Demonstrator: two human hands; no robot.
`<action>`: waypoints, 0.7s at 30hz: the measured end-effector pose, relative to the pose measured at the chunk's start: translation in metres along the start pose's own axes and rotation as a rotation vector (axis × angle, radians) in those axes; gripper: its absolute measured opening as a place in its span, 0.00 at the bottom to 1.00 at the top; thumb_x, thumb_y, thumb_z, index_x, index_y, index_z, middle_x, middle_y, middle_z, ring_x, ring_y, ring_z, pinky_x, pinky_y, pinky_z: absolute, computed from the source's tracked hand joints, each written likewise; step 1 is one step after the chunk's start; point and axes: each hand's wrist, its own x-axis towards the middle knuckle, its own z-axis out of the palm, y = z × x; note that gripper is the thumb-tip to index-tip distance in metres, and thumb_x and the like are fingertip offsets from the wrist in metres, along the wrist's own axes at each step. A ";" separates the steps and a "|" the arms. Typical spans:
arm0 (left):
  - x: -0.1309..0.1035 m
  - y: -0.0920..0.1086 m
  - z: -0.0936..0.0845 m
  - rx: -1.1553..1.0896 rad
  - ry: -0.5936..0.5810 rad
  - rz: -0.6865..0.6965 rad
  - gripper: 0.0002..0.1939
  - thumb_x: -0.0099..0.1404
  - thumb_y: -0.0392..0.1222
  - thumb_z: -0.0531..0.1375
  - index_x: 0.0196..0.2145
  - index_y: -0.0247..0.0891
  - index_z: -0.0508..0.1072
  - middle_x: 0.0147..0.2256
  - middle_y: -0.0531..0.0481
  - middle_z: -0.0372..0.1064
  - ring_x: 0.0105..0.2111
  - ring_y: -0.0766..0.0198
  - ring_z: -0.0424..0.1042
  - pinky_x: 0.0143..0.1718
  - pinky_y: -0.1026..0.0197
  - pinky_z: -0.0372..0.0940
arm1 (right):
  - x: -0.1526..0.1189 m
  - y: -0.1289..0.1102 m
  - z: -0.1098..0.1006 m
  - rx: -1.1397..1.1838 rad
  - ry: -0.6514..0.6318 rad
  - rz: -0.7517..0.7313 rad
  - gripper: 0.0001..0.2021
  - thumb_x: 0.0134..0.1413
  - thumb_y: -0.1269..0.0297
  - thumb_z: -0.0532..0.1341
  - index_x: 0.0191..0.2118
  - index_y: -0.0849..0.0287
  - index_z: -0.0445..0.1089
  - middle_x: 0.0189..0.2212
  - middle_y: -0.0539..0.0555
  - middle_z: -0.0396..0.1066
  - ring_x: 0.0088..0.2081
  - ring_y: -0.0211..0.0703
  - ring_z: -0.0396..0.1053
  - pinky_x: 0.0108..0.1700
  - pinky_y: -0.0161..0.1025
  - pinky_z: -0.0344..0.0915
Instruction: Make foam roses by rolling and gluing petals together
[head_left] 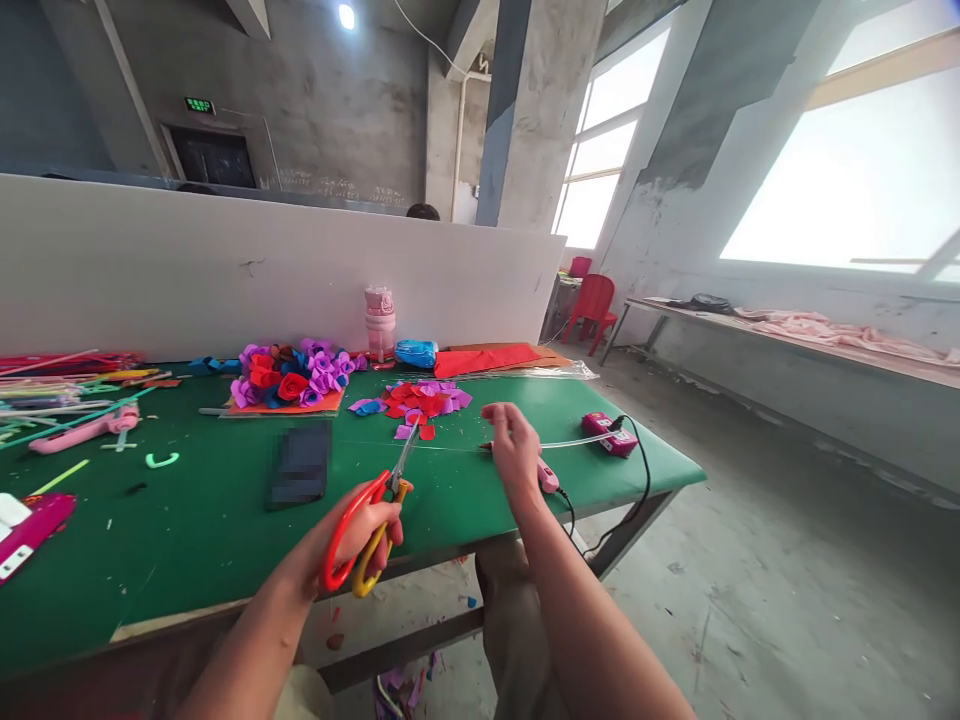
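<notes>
My left hand (367, 535) is wrapped round the handles of scissors (357, 530), one red and one yellow, whose blades point up toward a pile of red, purple and blue petal pieces (424, 402). To the right, my right hand (514, 440) is raised over the green table (450, 500), fingers bent together; whether something small is between them is hidden. Beneath that hand lies a pink glue gun (549, 476) with a black cable, partly covered by the wrist. A heap of purple, red and blue paper flowers (292, 375) rests on an orange sheet at the back left.
A dark phone-like slab (301, 464) lies left of the scissors. Along the back stand a pink bottle (380, 325) and a blue packet (416, 352). A pink power strip (609, 434) is at the right, its cable over the edge. Coloured sticks (60, 405) cover the far left.
</notes>
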 end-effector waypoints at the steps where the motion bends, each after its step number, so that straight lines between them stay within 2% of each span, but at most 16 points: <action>1: 0.003 0.000 0.000 -0.020 -0.002 -0.015 0.12 0.55 0.44 0.53 0.34 0.35 0.68 0.12 0.54 0.63 0.11 0.65 0.60 0.17 0.63 0.58 | -0.006 -0.004 0.004 -0.065 -0.092 -0.068 0.13 0.60 0.58 0.50 0.31 0.55 0.69 0.31 0.54 0.73 0.36 0.46 0.67 0.44 0.42 0.59; 3: 0.007 -0.001 -0.002 -0.055 0.007 -0.039 0.13 0.55 0.43 0.52 0.35 0.34 0.68 0.12 0.54 0.63 0.11 0.64 0.61 0.16 0.63 0.58 | -0.017 -0.013 0.013 -0.225 -0.243 -0.205 0.12 0.59 0.62 0.53 0.28 0.54 0.70 0.28 0.54 0.73 0.34 0.45 0.67 0.49 0.46 0.56; 6: 0.011 -0.002 -0.007 -0.091 0.029 -0.022 0.14 0.55 0.42 0.51 0.38 0.34 0.67 0.12 0.54 0.64 0.11 0.64 0.61 0.16 0.62 0.59 | -0.024 -0.024 0.011 -0.499 -0.291 -0.320 0.12 0.57 0.65 0.56 0.23 0.54 0.69 0.22 0.53 0.71 0.33 0.46 0.66 0.58 0.54 0.45; 8: 0.010 -0.003 -0.013 -0.089 0.041 -0.001 0.15 0.55 0.41 0.52 0.40 0.34 0.66 0.14 0.54 0.65 0.12 0.63 0.62 0.17 0.61 0.60 | -0.021 -0.028 -0.003 -0.648 -0.225 -0.333 0.12 0.58 0.63 0.56 0.24 0.54 0.70 0.23 0.53 0.71 0.36 0.48 0.66 0.60 0.57 0.40; 10: 0.009 -0.004 -0.017 -0.064 0.057 -0.002 0.13 0.55 0.42 0.52 0.38 0.34 0.67 0.13 0.54 0.65 0.12 0.63 0.63 0.18 0.61 0.61 | -0.014 -0.033 -0.020 -0.763 -0.110 -0.311 0.13 0.61 0.62 0.53 0.30 0.55 0.72 0.29 0.54 0.74 0.40 0.49 0.66 0.60 0.57 0.39; 12: 0.008 -0.005 -0.018 -0.038 0.065 -0.008 0.10 0.55 0.41 0.52 0.33 0.34 0.67 0.13 0.52 0.64 0.13 0.63 0.63 0.19 0.61 0.61 | -0.009 -0.037 -0.031 -0.818 -0.010 -0.296 0.14 0.62 0.62 0.51 0.34 0.57 0.72 0.33 0.55 0.74 0.42 0.48 0.66 0.61 0.54 0.40; 13: 0.008 -0.005 -0.017 -0.029 0.070 -0.011 0.09 0.55 0.41 0.52 0.31 0.34 0.67 0.13 0.52 0.64 0.13 0.63 0.63 0.19 0.61 0.61 | -0.009 -0.039 -0.031 -0.824 -0.007 -0.312 0.14 0.63 0.63 0.50 0.35 0.57 0.72 0.34 0.55 0.74 0.41 0.47 0.66 0.61 0.52 0.42; 14: 0.007 -0.004 -0.015 -0.023 0.077 -0.012 0.09 0.55 0.41 0.52 0.30 0.34 0.67 0.13 0.51 0.64 0.12 0.64 0.62 0.18 0.61 0.60 | -0.011 -0.041 -0.028 -0.818 -0.040 -0.341 0.14 0.63 0.64 0.50 0.35 0.57 0.72 0.33 0.54 0.74 0.40 0.45 0.67 0.61 0.49 0.44; 17: 0.006 -0.002 -0.007 -0.015 0.124 -0.024 0.08 0.56 0.40 0.51 0.31 0.35 0.67 0.13 0.53 0.63 0.11 0.65 0.60 0.17 0.62 0.59 | -0.025 -0.045 -0.002 -0.785 -0.275 -0.444 0.12 0.61 0.69 0.51 0.35 0.56 0.72 0.31 0.53 0.74 0.38 0.43 0.67 0.60 0.43 0.46; 21: 0.004 0.003 0.004 -0.011 0.154 -0.011 0.08 0.57 0.40 0.52 0.35 0.37 0.65 0.15 0.55 0.64 0.10 0.65 0.60 0.14 0.64 0.56 | -0.041 -0.045 0.030 -0.811 -0.468 -0.381 0.11 0.62 0.68 0.51 0.38 0.57 0.71 0.32 0.54 0.73 0.38 0.44 0.68 0.55 0.43 0.52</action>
